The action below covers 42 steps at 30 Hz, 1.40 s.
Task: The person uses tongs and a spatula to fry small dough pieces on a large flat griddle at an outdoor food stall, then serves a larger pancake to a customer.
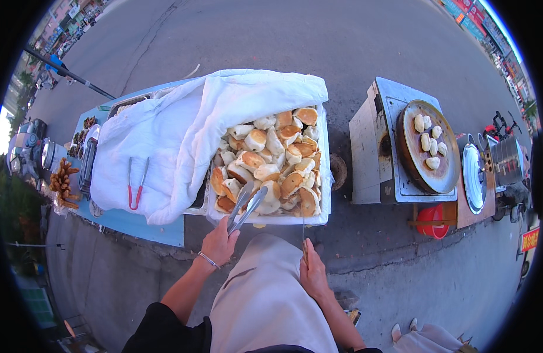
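My left hand (217, 244) grips metal tongs (241, 212), whose tips reach over the near edge of a white box (324, 176). Heaped in that box are pan-browned buns (271, 152). Whether the tongs pinch a bun cannot be told. In my right hand (313, 270) is a thin metal tool (304, 251) with a brownish handle, its blade seen nearly edge-on and pointing at the box's near right corner. A thick white cloth (148, 141) covers the back and left of the box. Red-handled tongs (137, 183) lie on the cloth.
To the right, a metal stove (368, 145) carries a round pan (448, 172) with several pale dough pieces (430, 141). Beyond it are a shiny lid (473, 176), a steamer pot (507, 161) and a red bucket (432, 223). Fried dough sticks (63, 183) stand far left. Another person's shoes (404, 331) show lower right.
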Tool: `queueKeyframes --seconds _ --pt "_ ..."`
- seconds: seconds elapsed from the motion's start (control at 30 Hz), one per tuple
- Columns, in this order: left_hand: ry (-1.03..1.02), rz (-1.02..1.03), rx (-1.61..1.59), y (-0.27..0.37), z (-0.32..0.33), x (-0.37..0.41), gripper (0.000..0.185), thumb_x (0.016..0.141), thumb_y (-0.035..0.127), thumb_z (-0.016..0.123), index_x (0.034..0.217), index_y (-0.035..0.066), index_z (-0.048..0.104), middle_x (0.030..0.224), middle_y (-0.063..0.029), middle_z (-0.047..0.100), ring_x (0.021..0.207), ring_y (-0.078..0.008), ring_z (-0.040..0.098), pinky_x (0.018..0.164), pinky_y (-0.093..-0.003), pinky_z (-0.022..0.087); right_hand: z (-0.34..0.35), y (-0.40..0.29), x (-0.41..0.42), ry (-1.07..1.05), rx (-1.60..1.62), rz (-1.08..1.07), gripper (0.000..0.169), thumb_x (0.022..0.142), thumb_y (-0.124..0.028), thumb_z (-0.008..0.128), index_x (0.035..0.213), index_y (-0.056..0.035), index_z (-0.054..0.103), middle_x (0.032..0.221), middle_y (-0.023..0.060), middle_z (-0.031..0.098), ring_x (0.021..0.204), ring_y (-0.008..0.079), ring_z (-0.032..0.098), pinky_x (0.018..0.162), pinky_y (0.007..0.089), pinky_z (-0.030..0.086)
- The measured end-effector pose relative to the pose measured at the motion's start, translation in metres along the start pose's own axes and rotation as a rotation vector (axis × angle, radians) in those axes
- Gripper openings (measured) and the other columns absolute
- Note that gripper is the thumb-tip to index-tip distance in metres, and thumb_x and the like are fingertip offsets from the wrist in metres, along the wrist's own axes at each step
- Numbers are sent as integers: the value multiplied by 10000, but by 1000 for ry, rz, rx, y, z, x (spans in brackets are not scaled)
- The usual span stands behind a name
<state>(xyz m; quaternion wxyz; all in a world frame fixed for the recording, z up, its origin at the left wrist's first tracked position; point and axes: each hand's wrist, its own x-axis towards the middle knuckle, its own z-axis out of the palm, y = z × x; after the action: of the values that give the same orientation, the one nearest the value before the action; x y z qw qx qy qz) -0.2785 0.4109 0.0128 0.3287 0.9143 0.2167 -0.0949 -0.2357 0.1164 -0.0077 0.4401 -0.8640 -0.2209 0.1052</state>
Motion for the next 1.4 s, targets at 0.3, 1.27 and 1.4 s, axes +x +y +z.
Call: queueKeyframes --seconds 0.3,1.27,1.4 --pt "222 249 -192 22 -2 1 457 970 153 539 1350 -61 404 837 -222 639 712 -392 642 646 -438 495 -88 10 8 120 951 392 488 1018 -181 474 1483 -73 379 907 12 556 656 50 490 531 207 398" --pt "-285 474 98 753 484 503 528 961 441 518 1195 -29 466 1043 -339 652 979 -486 640 879 -525 499 -686 573 179 157 931 970 235 1036 -196 454 1149 -18 558 776 69 592 511 71 467 422 222 371" --pt "-370 414 166 780 512 545 599 959 489 499 1245 -35 458 1110 -337 640 1039 -470 633 930 -498 492 -704 605 215 112 904 931 194 1006 -203 515 1066 -32 585 772 67 597 524 94 497 413 238 364"
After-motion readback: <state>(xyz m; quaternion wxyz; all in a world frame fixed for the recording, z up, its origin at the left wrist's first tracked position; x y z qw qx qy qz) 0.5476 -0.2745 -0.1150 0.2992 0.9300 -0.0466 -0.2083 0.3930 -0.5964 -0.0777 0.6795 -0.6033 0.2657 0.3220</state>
